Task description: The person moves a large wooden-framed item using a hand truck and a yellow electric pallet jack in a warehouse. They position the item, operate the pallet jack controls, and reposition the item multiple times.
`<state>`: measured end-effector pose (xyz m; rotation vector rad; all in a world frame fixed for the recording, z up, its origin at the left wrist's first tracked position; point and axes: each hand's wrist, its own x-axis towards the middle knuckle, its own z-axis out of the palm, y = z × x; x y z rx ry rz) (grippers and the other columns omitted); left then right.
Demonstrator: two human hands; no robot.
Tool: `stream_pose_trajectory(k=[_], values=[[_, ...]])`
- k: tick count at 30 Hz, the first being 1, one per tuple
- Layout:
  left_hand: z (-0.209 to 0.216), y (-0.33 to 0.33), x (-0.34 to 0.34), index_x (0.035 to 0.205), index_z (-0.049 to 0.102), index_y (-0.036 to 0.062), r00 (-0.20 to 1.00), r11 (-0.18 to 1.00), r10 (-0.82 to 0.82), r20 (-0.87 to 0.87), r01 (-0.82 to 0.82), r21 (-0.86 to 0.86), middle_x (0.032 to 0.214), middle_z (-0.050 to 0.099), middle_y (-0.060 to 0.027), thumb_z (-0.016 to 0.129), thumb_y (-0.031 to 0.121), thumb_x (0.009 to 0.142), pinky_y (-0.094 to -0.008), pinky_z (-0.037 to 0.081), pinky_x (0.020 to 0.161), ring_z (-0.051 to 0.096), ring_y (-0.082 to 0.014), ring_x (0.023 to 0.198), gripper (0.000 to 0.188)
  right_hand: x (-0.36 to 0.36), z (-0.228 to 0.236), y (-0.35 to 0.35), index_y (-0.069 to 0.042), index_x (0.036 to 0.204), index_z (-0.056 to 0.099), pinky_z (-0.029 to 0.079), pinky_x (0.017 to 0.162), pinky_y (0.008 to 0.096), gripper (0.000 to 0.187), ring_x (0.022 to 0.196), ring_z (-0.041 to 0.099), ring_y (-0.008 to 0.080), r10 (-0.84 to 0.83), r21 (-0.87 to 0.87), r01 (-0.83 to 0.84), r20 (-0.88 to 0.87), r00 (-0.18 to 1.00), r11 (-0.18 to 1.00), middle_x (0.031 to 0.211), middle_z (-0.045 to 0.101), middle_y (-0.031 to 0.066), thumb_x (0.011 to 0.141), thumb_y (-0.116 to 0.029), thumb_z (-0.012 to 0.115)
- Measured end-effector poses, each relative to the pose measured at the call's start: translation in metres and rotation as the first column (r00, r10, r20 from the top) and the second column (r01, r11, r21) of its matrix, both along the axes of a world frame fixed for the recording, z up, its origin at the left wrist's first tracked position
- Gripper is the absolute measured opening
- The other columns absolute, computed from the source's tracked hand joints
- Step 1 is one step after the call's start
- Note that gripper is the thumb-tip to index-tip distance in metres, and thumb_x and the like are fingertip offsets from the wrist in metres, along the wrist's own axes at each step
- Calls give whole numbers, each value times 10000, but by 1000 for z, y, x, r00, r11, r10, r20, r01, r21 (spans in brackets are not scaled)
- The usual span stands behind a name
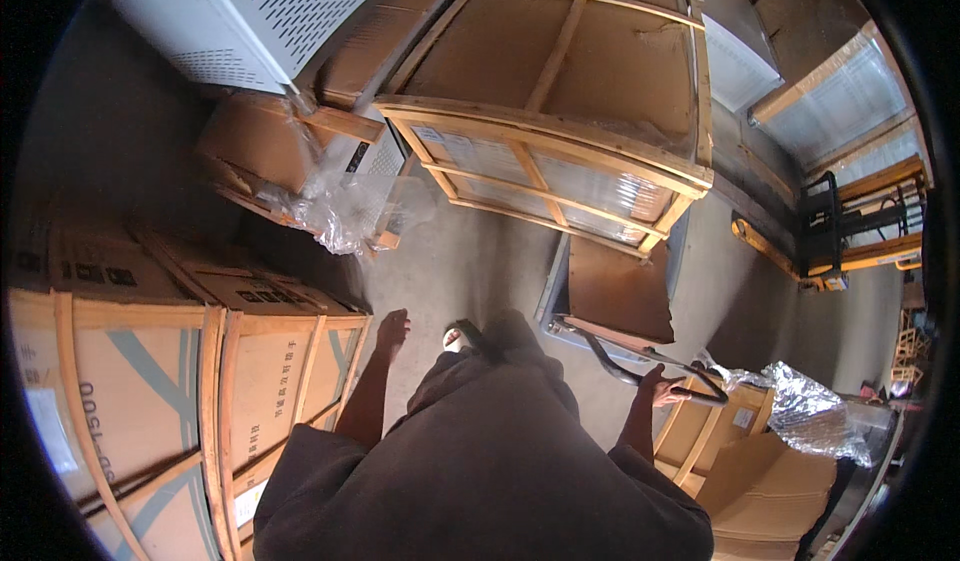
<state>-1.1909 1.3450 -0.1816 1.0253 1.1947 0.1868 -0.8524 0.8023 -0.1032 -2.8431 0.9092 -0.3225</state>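
My right hand [661, 388] is closed around the black looped handle [607, 360] of a platform cart. The cart's blue-grey deck [552, 301] shows beside a brown cardboard piece [620, 289] lying over it. Just beyond stands a large wood-framed crate [560, 176], its near side wrapped in clear film; whether it rests on the deck cannot be told. My left hand [393, 332] hangs low with its fingers curled and nothing visible in them. It is near the corner of a wood-framed carton [290, 361] on the left.
Crumpled clear plastic [345, 206] hangs by a broken carton at the upper left, below a white perforated metal cabinet [270, 21]. A yellow-and-black lifting truck [830, 226] stands at the right. Near my right arm are an open cardboard box [765, 486] and silvery wrap [815, 411].
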Motion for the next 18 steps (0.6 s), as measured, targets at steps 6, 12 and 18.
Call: stream_pose_trajectory(k=[6,12,18], values=[[-2,29,-2,1150,587,65,968,992,-122,-220,114,-51,920,663,-63,527,409,974,-309,479,580,613,-152,716,391,1,29,22,-62,1526,266,224,1149,572,860,1470,75,457,-92,41,98,-124,988,994,1575,-10,323,868,-501,604],[-43,0,1,1130,593,45,546,309,-654,-523,825,474,934,686,-113,585,364,932,-383,517,658,647,-222,748,375,4,36,30,-38,1498,326,242,1151,553,812,1474,86,437,-104,7,105,-126,987,994,1581,9,305,861,-437,634],[-34,18,46,1174,593,49,951,958,-261,-167,235,-164,937,675,-99,570,364,939,-374,498,582,612,-205,671,394,5,27,22,-51,1505,323,267,1136,555,817,1469,108,438,-108,1,109,-143,984,994,1587,17,289,849,-404,659]])
